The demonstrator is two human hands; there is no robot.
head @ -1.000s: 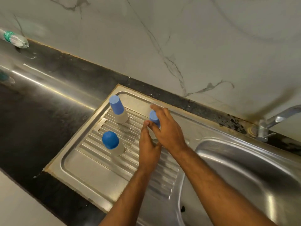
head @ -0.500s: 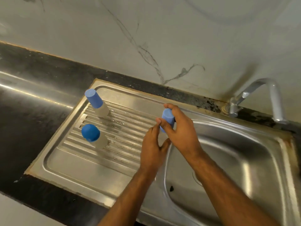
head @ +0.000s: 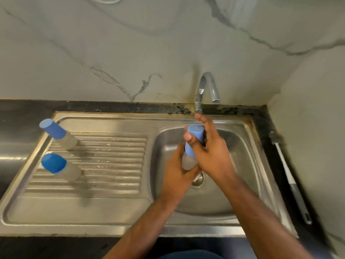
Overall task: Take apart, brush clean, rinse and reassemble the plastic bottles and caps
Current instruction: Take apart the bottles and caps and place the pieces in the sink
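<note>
Over the sink basin (head: 242, 184) I hold a small clear plastic bottle (head: 189, 161) with a tall blue cap (head: 195, 139). My left hand (head: 177, 176) grips the bottle's clear body from below. My right hand (head: 211, 156) wraps around the blue cap, thumb on its near side. Two more capped bottles stand on the ribbed drainboard (head: 112, 165) at the left: one at the back (head: 57, 133), one nearer (head: 59, 168), both upright with blue caps.
The curved tap (head: 207, 90) rises behind the basin, its spout just beyond my right fingers. A long bottle brush (head: 287, 174) lies on the black counter along the sink's right edge. The drain (head: 197, 181) sits under my hands. A marble wall closes in behind and right.
Both hands carried the bottle from the drainboard rightward to over the basin. The view swung right, bringing the tap and brush into sight. My right hand now wraps the cap more fully.
</note>
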